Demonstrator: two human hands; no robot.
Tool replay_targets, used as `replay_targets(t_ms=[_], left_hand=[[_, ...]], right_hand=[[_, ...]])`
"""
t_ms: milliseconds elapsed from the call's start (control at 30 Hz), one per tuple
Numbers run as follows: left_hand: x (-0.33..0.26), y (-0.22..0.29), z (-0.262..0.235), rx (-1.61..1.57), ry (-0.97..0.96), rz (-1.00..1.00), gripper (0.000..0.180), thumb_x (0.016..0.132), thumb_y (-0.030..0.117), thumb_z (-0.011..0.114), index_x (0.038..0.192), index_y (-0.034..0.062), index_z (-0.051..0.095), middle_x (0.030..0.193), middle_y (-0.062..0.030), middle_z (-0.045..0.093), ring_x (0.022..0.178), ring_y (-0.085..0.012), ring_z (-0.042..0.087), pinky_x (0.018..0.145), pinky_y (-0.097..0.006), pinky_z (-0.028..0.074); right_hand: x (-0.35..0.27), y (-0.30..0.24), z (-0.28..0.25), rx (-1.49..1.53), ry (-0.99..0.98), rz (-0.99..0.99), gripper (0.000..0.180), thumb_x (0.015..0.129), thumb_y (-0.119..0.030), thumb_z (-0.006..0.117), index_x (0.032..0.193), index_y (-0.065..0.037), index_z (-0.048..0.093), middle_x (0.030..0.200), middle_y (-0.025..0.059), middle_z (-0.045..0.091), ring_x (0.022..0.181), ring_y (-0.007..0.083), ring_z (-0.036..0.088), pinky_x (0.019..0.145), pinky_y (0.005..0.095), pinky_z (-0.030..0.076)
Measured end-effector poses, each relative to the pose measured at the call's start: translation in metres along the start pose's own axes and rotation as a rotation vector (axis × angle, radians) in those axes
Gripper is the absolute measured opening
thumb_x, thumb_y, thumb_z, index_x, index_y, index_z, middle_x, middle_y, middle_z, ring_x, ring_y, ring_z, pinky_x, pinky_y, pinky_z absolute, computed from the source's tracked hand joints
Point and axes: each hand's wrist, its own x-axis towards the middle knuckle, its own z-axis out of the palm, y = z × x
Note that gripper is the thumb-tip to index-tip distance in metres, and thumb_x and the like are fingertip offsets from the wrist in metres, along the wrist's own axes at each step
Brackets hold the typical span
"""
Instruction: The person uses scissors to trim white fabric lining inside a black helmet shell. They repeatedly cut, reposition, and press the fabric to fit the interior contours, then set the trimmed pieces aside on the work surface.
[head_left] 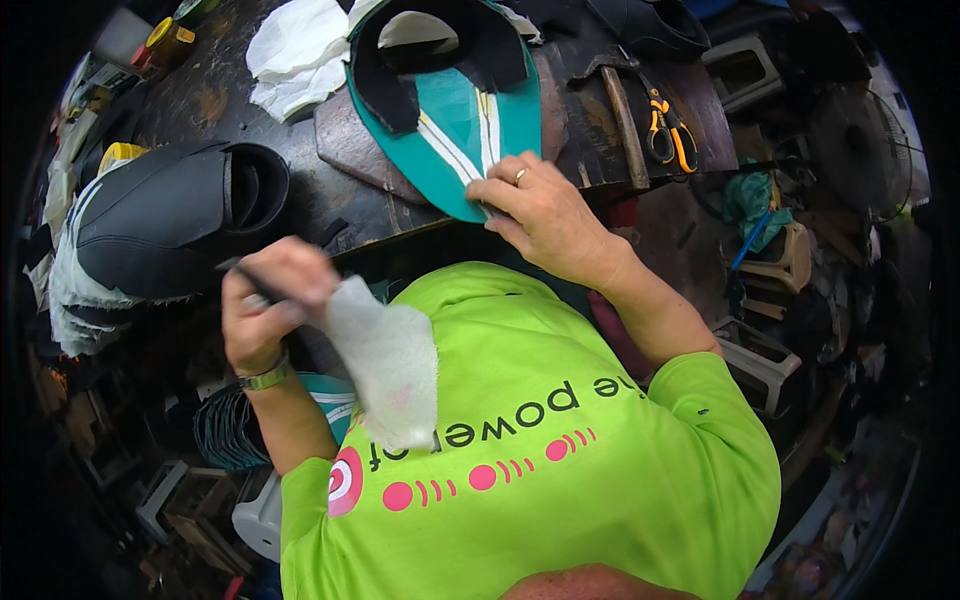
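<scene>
A green shoe upper (448, 170) with white stripes and a black padded collar lies on a flat stone slab (350, 145) at the table's near edge. My right hand (555, 220), with a ring on one finger, pinches its rounded near tip. My left hand (270, 305), wearing a watch, is closed to the left and blurred by motion. From it hangs a piece of white cloth (385, 365), and a slim dark tool (245, 278) sticks out of the fist; its kind I cannot make out. Black uppers with frayed white lining (150, 225) lie beyond this hand.
Right of the slab are a hammer (622, 120) and yellow-black pliers (670, 130) on the dark table (215, 95). White cloth pieces (295, 60) lie at the back. A yellow-lidded jar (168, 42) stands far left. Several green pieces (232, 425) are stacked below left.
</scene>
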Motion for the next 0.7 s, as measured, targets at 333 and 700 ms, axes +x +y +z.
replay_targets(t_ms=[333,700], left_hand=[[0.029,-0.031,0.032,0.495,-0.247,-0.212,0.023,0.079,-0.001,0.079,0.102,-0.0020,0.074,0.100,-0.0108,0.071,0.087,-0.0223,0.070,0.076,-0.031,0.054],[0.030,-0.042,0.042,0.585,-0.228,-0.206,0.027,0.074,-0.003,0.073,0.101,0.0011,0.076,0.137,-0.0166,0.063,0.101,-0.0258,0.072,0.089,-0.035,0.057]], right_hand=[[0.026,0.052,-0.105,0.354,-0.284,0.087,0.032,0.087,-0.019,0.079,0.114,-0.001,0.073,0.094,0.0156,0.075,0.089,0.0262,0.074,0.079,0.0320,0.055],[0.195,0.230,-0.013,-0.526,0.008,-0.006,0.042,0.095,-0.030,0.064,0.136,-0.021,0.065,0.155,0.0066,0.050,0.136,0.0320,0.051,0.107,0.0472,0.048]])
